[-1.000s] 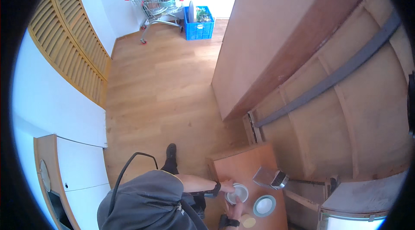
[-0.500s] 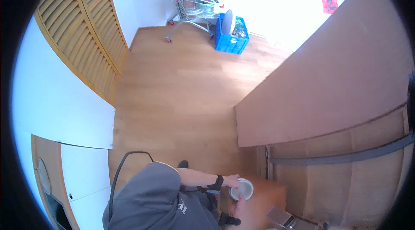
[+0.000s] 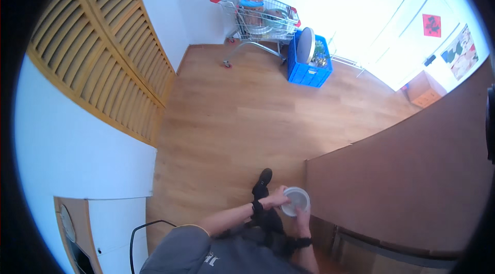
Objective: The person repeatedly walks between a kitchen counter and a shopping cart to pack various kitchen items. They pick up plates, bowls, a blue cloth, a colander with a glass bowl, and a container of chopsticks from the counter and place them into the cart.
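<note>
A round white bowl (image 3: 298, 194) is held out in front of my body, above the floor and my dark shoe (image 3: 265, 175). Its pale inside faces up; what it holds, if anything, is too small to make out. My left hand (image 3: 277, 197) grips the bowl's left rim, fingers closed at the edge. On the near right side, my right hand (image 3: 302, 217) has hold of the rim as well, its thumb reaching over the inside. Dark bands wrap both wrists.
A large brown panel (image 3: 392, 171) rises close on my right. Louvred yellow doors (image 3: 103, 47) and a white cabinet (image 3: 118, 227) line the left. Farther off stand a shopping cart (image 3: 263, 21), a blue crate (image 3: 308, 74) and a cardboard box (image 3: 425, 91) by a white door.
Both hands have lifted the bowl away from above the brown box-like surface. My view has turned right, bringing the door and cardboard box into sight, and a foot shows forward.
</note>
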Demonstrator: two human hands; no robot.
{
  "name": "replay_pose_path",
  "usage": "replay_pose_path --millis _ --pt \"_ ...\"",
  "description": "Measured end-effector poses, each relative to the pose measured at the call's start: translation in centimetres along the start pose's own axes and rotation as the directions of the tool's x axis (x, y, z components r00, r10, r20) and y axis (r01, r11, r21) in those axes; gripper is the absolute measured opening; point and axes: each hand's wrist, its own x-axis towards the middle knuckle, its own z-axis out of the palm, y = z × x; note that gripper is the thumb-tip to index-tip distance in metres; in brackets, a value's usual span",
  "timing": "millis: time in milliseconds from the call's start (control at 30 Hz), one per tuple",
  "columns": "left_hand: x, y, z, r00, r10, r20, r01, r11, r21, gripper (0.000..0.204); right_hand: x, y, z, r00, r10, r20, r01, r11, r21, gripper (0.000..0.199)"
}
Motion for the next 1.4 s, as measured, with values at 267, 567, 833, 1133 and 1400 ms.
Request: replay_pose_path --millis 267,567,833,1133,1400 --pt "10.5 17.2 -11.6 0.987 -0.049 -0.151 0.051 0.999 0.012 0.058 19.6 -12.1 9.9 0.986 0.001 0.165 0.018 0.994 -0.109 0.052" --pt "22.9 27.8 -21.9 0.964 0.044 -0.262 -0.096 0.978 -0.187 0.063 39.1 -21.1 17.7 0.953 0.039 0.302 0.037 0.97 -0.242 0.049" --pt "38.6 32.9 -30.5 0.976 0.074 -0.206 -0.116 0.973 -0.2 0.065 54.3 -26.0 23.5 0.99 0.113 0.084 -0.094 0.975 -0.202 0.042" --pt "51.2 50.1 -42.8 0.917 0.364 -0.162 -0.322 0.916 0.237 0.079 69.7 -36.6 32.7 0.996 0.082 -0.03 -0.082 0.996 -0.023 0.035" --pt "60.0 63.6 -54.7 0.94 0.302 -0.156 -0.226 0.899 0.376 0.092 86.6 -44.3 41.4 0.995 -0.01 0.1 0.019 0.996 -0.084 0.036"
